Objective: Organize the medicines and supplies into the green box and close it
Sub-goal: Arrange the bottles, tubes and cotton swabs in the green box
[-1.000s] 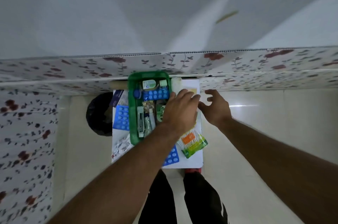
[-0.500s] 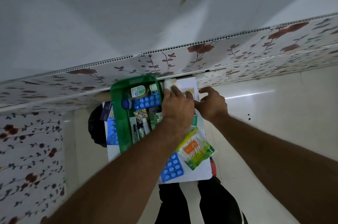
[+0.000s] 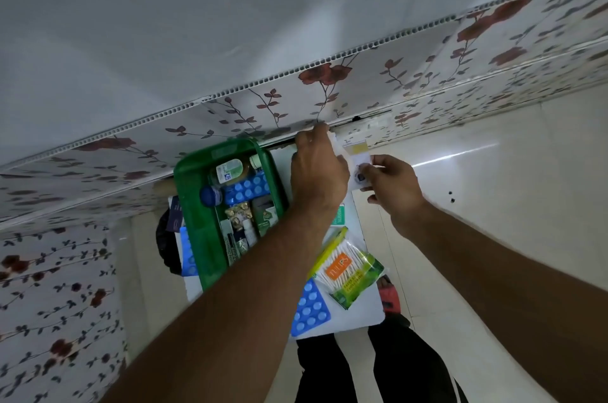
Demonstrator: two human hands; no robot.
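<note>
The open green box sits on a small white table, holding a clear bottle, a blue blister strip and several tubes. My left hand reaches past the box's right side and pinches the far end of a white packet near the wall. My right hand grips the same packet's near end. A cotton-swab pack and a loose blue blister pack lie on the table in front of my arms.
A floral wall panel runs right behind the table. A black round object stands on the floor left of the table. Another blue blister strip pokes out under the box's left edge. Pale tiled floor lies to the right.
Both hands moved forward to the table's far edge and closed on the white packet. The view tilted, and everything appears rotated.
</note>
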